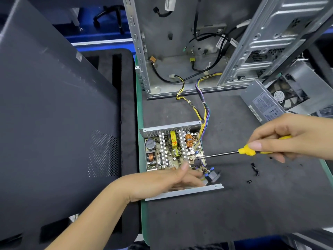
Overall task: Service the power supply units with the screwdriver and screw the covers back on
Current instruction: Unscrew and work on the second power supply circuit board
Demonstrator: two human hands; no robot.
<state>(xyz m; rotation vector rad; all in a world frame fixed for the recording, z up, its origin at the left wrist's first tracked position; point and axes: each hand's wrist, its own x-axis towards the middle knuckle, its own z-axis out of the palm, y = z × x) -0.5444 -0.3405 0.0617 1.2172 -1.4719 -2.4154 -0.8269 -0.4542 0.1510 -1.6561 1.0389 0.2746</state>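
Observation:
An open power supply unit [173,150] lies on the dark mat, its circuit board with heatsinks, coils and capacitors exposed. My right hand [295,136] grips a yellow-handled screwdriver [246,150]; its metal tip reaches the board's right edge beside a black part. My left hand [167,179] rests on the unit's near side, thumb raised, fingers at the blue-wired socket [211,175] by the front corner. A few black screws [255,170] lie loose on the mat to the right. The removed cover with its fan [270,103] stands at the far right.
An open computer case [189,47] stands behind the unit, and cables [203,105] run from it into the unit. A large black side panel [54,114] leans at the left. The green table edge [139,109] runs beside the mat.

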